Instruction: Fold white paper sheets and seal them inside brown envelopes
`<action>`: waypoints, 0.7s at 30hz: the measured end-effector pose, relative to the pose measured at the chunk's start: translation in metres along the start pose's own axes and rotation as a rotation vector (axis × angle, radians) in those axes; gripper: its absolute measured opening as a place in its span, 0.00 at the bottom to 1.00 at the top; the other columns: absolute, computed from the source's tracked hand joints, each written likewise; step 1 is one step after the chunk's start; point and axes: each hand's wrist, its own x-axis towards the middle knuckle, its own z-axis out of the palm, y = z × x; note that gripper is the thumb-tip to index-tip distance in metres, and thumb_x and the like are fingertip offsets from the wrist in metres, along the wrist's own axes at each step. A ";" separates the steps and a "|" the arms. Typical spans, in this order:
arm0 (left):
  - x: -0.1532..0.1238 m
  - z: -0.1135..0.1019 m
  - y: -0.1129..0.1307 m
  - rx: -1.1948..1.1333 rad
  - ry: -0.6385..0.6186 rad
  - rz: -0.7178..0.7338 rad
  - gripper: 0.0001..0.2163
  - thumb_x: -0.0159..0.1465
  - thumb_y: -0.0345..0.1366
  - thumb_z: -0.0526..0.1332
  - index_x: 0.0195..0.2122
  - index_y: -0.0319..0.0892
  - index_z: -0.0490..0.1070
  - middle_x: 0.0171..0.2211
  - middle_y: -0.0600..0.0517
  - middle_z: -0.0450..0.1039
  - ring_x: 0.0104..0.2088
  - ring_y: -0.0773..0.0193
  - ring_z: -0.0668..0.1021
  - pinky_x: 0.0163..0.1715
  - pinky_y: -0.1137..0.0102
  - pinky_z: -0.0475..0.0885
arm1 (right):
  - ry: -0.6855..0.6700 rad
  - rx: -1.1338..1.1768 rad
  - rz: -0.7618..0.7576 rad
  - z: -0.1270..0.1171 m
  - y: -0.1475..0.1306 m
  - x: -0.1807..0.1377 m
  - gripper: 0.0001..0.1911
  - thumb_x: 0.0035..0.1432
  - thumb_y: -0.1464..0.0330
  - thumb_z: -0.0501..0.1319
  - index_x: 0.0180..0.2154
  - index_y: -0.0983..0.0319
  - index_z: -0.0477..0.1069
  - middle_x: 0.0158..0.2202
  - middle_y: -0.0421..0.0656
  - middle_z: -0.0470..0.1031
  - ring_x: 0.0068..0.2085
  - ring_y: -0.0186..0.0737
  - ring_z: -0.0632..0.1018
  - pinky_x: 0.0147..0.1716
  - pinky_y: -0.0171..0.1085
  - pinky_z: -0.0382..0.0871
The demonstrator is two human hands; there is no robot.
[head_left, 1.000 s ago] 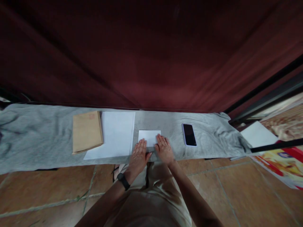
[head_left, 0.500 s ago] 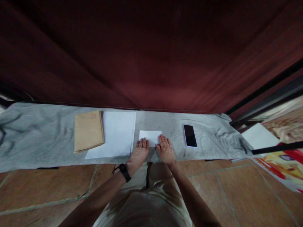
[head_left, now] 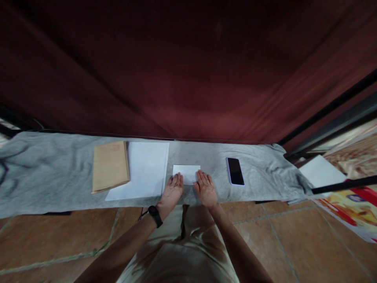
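Observation:
A small folded white paper (head_left: 186,171) lies on a grey cloth (head_left: 47,173) that covers a long low surface. My left hand (head_left: 172,192) lies flat with its fingertips on the paper's near left edge. My right hand (head_left: 205,189) lies flat too, fingers spread, touching the paper's near right corner. Neither hand grips anything. A black band sits on my left wrist.
Left of the folded paper lie a stack of white sheets (head_left: 141,169) and a brown envelope (head_left: 110,166) overlapping it. A dark phone (head_left: 235,171) lies to the right. A dark red curtain hangs behind. More white paper (head_left: 321,171) and a colourful print (head_left: 353,212) lie at far right.
My left hand slid up and a little right until its fingertips rest on the folded paper. My right hand barely moved. The view shifted slightly.

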 end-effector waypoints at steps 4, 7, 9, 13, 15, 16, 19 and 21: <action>-0.004 -0.001 -0.002 0.001 -0.007 -0.018 0.32 0.60 0.20 0.45 0.64 0.40 0.68 0.62 0.35 0.70 0.64 0.45 0.71 0.59 0.46 0.71 | -0.003 0.028 0.030 -0.002 0.001 0.001 0.25 0.74 0.65 0.48 0.68 0.65 0.61 0.68 0.49 0.64 0.68 0.47 0.66 0.69 0.51 0.53; -0.003 -0.002 0.000 0.073 -0.052 -0.013 0.30 0.61 0.20 0.45 0.62 0.38 0.69 0.62 0.34 0.69 0.64 0.45 0.71 0.59 0.48 0.72 | 0.006 0.063 0.099 -0.003 -0.003 0.011 0.23 0.73 0.67 0.48 0.65 0.65 0.66 0.66 0.49 0.68 0.67 0.48 0.67 0.70 0.52 0.53; -0.001 -0.003 0.001 0.143 -0.088 -0.017 0.29 0.62 0.20 0.44 0.62 0.37 0.70 0.63 0.34 0.69 0.65 0.47 0.70 0.60 0.50 0.71 | -0.003 0.093 0.116 -0.002 -0.012 0.023 0.23 0.73 0.68 0.48 0.63 0.66 0.68 0.65 0.49 0.70 0.67 0.47 0.67 0.70 0.52 0.53; 0.000 -0.003 0.002 0.226 -0.132 -0.011 0.28 0.62 0.19 0.45 0.61 0.32 0.70 0.64 0.33 0.67 0.66 0.49 0.69 0.62 0.52 0.69 | -0.078 0.159 -0.013 0.006 -0.035 0.045 0.23 0.73 0.66 0.50 0.65 0.64 0.66 0.67 0.49 0.67 0.68 0.44 0.66 0.69 0.47 0.58; -0.001 -0.002 -0.001 0.249 -0.154 -0.005 0.28 0.62 0.19 0.46 0.61 0.31 0.70 0.64 0.34 0.67 0.66 0.50 0.69 0.62 0.54 0.69 | -0.096 0.153 -0.048 0.010 -0.042 0.051 0.23 0.74 0.65 0.49 0.65 0.63 0.66 0.68 0.47 0.65 0.69 0.44 0.65 0.69 0.48 0.57; -0.002 -0.002 -0.002 0.258 -0.163 -0.003 0.28 0.62 0.18 0.46 0.61 0.32 0.70 0.65 0.35 0.67 0.67 0.52 0.68 0.63 0.55 0.68 | -0.100 0.141 -0.052 0.012 -0.043 0.052 0.23 0.74 0.64 0.49 0.65 0.62 0.66 0.69 0.46 0.64 0.69 0.45 0.65 0.69 0.48 0.56; -0.005 -0.001 -0.007 0.259 -0.163 0.000 0.29 0.62 0.18 0.45 0.63 0.36 0.68 0.66 0.38 0.66 0.67 0.55 0.67 0.64 0.57 0.68 | -0.096 0.096 -0.036 0.014 -0.040 0.051 0.24 0.74 0.62 0.50 0.67 0.60 0.63 0.70 0.45 0.61 0.69 0.46 0.64 0.70 0.50 0.54; -0.007 -0.001 -0.008 0.252 -0.153 0.004 0.30 0.63 0.19 0.44 0.64 0.38 0.67 0.67 0.40 0.65 0.68 0.56 0.66 0.64 0.58 0.67 | -0.089 0.070 -0.014 0.013 -0.033 0.048 0.25 0.74 0.61 0.50 0.68 0.59 0.61 0.71 0.45 0.60 0.69 0.46 0.64 0.70 0.50 0.53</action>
